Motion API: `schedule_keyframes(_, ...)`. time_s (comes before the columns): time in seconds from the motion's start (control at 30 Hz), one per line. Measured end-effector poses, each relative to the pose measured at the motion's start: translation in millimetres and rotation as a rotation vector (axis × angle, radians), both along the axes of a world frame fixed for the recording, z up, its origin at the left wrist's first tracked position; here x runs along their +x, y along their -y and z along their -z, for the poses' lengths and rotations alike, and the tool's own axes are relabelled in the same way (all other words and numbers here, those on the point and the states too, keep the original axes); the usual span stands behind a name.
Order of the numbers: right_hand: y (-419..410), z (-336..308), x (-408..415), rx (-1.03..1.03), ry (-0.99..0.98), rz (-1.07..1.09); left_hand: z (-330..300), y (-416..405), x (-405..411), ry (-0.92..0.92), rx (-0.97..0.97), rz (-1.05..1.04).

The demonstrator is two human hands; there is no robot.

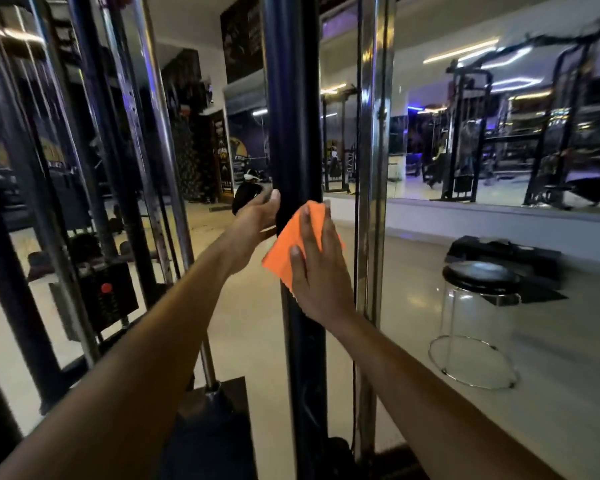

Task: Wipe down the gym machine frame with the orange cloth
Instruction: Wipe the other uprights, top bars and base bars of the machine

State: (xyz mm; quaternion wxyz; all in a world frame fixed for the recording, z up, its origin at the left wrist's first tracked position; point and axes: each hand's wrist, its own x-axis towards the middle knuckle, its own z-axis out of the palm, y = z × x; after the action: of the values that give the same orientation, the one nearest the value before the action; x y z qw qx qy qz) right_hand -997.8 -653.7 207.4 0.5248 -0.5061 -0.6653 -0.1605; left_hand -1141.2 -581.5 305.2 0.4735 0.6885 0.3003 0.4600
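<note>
A black upright post of the gym machine frame [293, 98] runs from top to bottom in the middle of the view. My right hand [317, 268] lies flat with straight fingers on the orange cloth [293, 242] and presses it against the post at about mid height. My left hand [257, 216] touches the post's left side just above the cloth, thumb up, fingers reaching round behind the post and partly hidden.
A chrome guide rod [374, 133] stands just right of the post, more chrome and black bars to the left. A weight stack with a red pin [106, 289] sits low left. A black-topped stool [478, 320] stands on the floor at right, below a wall mirror [499, 116].
</note>
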Motion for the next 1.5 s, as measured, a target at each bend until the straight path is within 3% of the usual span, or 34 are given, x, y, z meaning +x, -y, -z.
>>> schedule_keyframes(0.27, 22.2, 97.3, 3.2, -0.152, 0.066, 0.021, 6.0, 20.2, 12.5, 0.05, 0.009, -0.015)
schedule_keyframes(0.43, 5.7, 43.9, -5.7, -0.051, -0.056, -0.032, 13.7, 20.2, 10.1, 0.044, -0.007, -0.026)
schedule_keyframes(0.53, -3.5, 37.2, -6.2, -0.009, -0.026, 0.018, 21.6, 22.3, 6.4, 0.005, -0.03, -0.014)
schedule_keyframes(0.8, 6.7, 198.7, -1.7, -0.15, -0.005, 0.043, 73.0, 19.1, 12.0, 0.096, 0.04, -0.02)
schedule_keyframes(1.07, -17.0, 121.0, -8.8, -0.016, -0.125, -0.011, 113.9, 7.7, 10.5, 0.066, 0.007, -0.051)
schedule_keyframes(1.2, -9.0, 188.4, 1.6, -0.064, 0.009, 0.029, 122.8, 9.6, 9.3, 0.035, 0.009, -0.034)
schedule_keyframes(1.33, 1.2, 249.3, 11.5, -0.171, 0.021, -0.02, 130.7, 5.9, 14.6, 0.058, 0.018, -0.045)
schedule_keyframes(1.5, -19.1, 154.9, 4.3, -0.059, -0.093, -0.064, 126.4, 1.7, 11.6, 0.062, 0.003, -0.052)
